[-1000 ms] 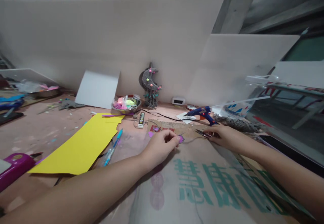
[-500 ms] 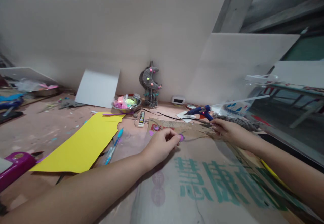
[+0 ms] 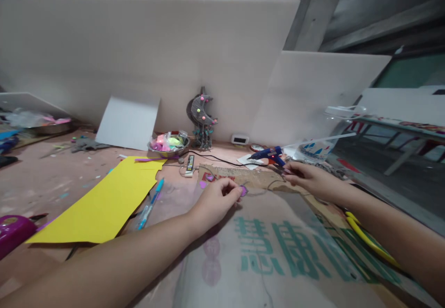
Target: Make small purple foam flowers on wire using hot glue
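My left hand (image 3: 214,201) rests on a printed sack (image 3: 278,257) with green characters, its fingers pinched on a small purple piece (image 3: 244,190). A thin thread runs from that piece toward my right hand (image 3: 308,178). That hand lies closed over a brown cardboard strip (image 3: 239,176), its fingertips gripping a small dark tool that I cannot name. A blue glue gun (image 3: 269,154) with a red light lies just beyond those fingertips.
Left of the sack lie a yellow paper sheet (image 3: 104,201) and a blue pen (image 3: 149,203). A metal bowl (image 3: 169,144) of bright bits, a crescent-moon ornament (image 3: 202,115) and a leaning white board (image 3: 128,122) stand at the back. A purple object (image 3: 12,231) sits far left; a yellow handle (image 3: 368,242) right.
My right hand has moved away from me along the cardboard strip toward the glue gun. My left hand keeps its pinch on the purple piece. The view has drifted slightly right.
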A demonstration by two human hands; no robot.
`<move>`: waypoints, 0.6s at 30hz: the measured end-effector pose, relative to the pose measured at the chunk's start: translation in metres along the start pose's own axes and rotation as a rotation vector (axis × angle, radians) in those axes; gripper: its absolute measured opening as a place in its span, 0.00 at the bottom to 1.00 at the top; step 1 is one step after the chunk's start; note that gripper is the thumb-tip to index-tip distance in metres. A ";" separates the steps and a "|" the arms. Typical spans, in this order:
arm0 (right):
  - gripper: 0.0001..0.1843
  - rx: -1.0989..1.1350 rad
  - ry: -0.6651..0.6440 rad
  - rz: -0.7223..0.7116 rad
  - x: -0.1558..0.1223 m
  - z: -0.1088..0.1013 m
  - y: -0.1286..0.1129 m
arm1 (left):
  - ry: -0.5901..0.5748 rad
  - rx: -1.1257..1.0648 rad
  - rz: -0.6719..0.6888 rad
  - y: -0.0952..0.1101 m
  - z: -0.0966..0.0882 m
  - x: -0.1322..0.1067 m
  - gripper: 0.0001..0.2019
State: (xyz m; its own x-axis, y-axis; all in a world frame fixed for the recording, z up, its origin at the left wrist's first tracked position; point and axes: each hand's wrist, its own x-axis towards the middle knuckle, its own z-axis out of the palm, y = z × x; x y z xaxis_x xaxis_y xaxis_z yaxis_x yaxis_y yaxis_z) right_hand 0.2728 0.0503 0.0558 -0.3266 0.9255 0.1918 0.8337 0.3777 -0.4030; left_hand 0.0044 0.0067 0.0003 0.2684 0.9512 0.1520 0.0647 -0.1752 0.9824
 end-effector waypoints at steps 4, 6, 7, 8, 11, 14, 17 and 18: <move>0.19 -0.036 -0.034 0.012 -0.003 -0.003 -0.014 | -0.006 0.001 -0.001 0.000 0.000 0.000 0.12; 0.18 -0.023 0.009 0.016 -0.005 -0.006 -0.021 | -0.008 0.007 -0.002 0.001 0.000 -0.001 0.11; 0.18 0.028 0.007 0.017 -0.005 -0.007 -0.024 | -0.009 0.014 -0.001 0.001 -0.001 -0.001 0.11; 0.18 0.109 -0.010 0.026 -0.006 -0.008 -0.027 | -0.010 0.025 0.002 0.001 -0.001 -0.001 0.11; 0.18 0.394 -0.060 0.079 -0.010 -0.010 -0.039 | -0.011 0.055 0.016 0.000 -0.002 -0.001 0.12; 0.19 0.504 -0.059 0.097 -0.014 -0.007 -0.051 | -0.017 0.032 0.021 -0.003 -0.001 -0.001 0.12; 0.18 0.563 -0.061 0.056 -0.019 0.003 -0.062 | -0.078 -0.036 0.054 -0.005 0.001 -0.003 0.12; 0.17 0.588 -0.060 0.040 -0.021 0.007 -0.066 | -0.112 -0.065 0.075 -0.004 0.002 -0.005 0.12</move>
State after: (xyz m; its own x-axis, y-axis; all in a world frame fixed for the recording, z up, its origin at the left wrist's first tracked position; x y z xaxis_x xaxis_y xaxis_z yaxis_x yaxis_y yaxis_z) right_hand 0.2217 0.0062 0.0720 -0.3389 0.9328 0.1224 0.4646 0.2791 -0.8404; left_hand 0.0051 0.0023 -0.0047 0.3761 0.9012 0.2153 -0.0210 -0.2241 0.9744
